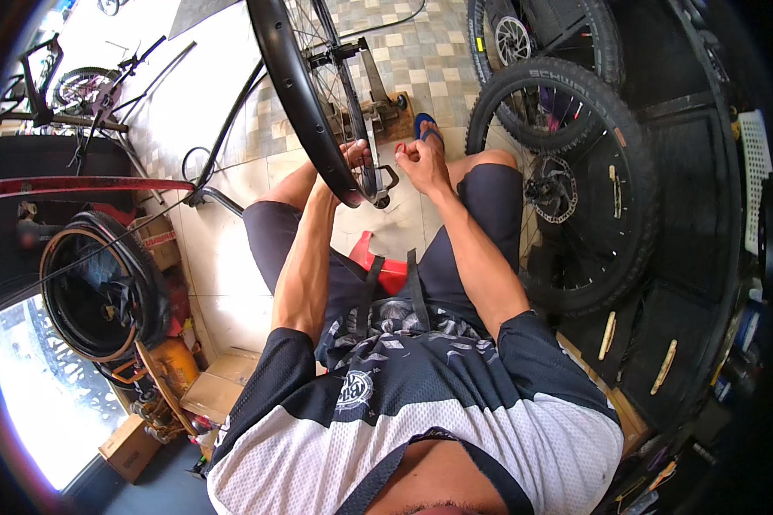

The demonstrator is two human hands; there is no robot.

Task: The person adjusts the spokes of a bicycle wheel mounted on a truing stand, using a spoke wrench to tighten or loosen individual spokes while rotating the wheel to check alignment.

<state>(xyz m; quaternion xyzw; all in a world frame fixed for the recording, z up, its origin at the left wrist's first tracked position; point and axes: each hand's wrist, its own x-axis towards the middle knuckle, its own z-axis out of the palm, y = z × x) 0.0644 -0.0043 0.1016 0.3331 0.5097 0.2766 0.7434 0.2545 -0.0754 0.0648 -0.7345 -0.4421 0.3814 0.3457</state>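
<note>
A black bicycle wheel stands upright in front of me, held in a metal truing stand. My left hand reaches in at the lower part of the wheel, its fingers bent around the rim beside the spokes; the rim hides part of the hand. Just right of the wheel, my right hand is closed in a pinch on a small red tool. Its exact kind is too small to make out. The stand's metal caliper arm comes between the two hands, near the rim.
Two thick-tyred wheels with disc rotors lean at the right, the nearer tyre close to my right knee. More tyres hang at the left above cardboard boxes. A red seat shows between my legs. Bicycle frames stand far left.
</note>
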